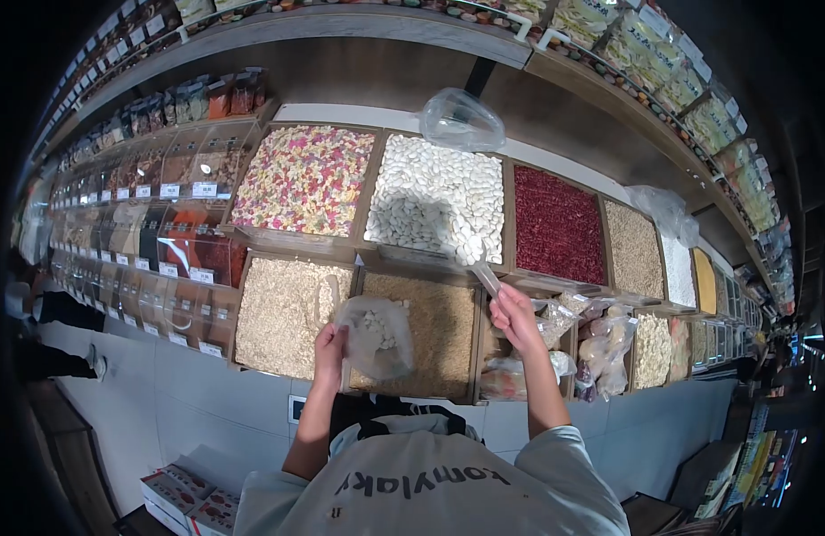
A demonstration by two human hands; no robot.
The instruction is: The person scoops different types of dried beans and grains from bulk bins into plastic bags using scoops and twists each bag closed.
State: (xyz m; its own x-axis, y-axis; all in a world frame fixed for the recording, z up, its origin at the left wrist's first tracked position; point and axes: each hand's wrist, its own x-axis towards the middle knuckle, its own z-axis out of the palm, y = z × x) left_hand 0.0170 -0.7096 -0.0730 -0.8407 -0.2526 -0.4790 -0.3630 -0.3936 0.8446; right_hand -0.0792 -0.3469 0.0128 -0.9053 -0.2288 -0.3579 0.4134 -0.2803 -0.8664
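Note:
My left hand (330, 350) grips the edge of a clear plastic bag (381, 344) with some white beans inside, held over the front bins. My right hand (515, 314) is closed round the handle of a scoop (487, 279). White beans lie on the scoop's far end, at the lower right corner of the bin of white beans (421, 179). A bin of multicoloured pieces (301, 179) is left of it, and a bin of dark red beans (557, 223) is on its right.
Behind the white beans lies an empty-looking clear bag (462, 121). Bins of pale flakes (283, 313) and brown grain (439, 313) stand nearest me. Bagged goods (604, 344) fill a right front bin. A shelf edge (412, 34) runs above; clear dispensers (185, 241) stand left.

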